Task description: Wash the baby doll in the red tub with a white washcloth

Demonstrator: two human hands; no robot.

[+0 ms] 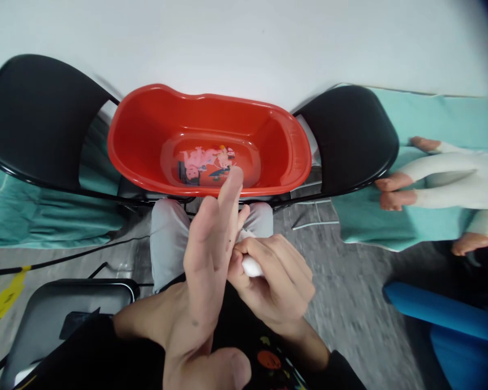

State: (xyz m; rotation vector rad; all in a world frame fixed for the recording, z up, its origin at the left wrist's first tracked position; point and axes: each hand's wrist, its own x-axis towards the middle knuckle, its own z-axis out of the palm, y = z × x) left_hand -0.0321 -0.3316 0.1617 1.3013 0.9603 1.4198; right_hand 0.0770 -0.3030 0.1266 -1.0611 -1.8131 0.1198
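My left hand [209,260] is held up in front of me, on edge, with its fingers stretched out and its thumb apart. Beside it, my right hand [276,276] is closed around a small white wad [252,266] that looks like cotton or gauze. The wad pokes out between thumb and forefinger, close against the left palm side; whether it touches the skin is hard to see. Just beyond both hands stands a red baby bathtub [146,119] with a cartoon picture [203,162] on its bottom.
Black chairs [350,135] flank the tub. At the right, a baby doll [443,179] in white clothing lies on a green cloth [423,116]. A blue object [443,314] is at lower right. Lower left are a dark seat [93,298] and a black cable [81,254] with a yellow tag.
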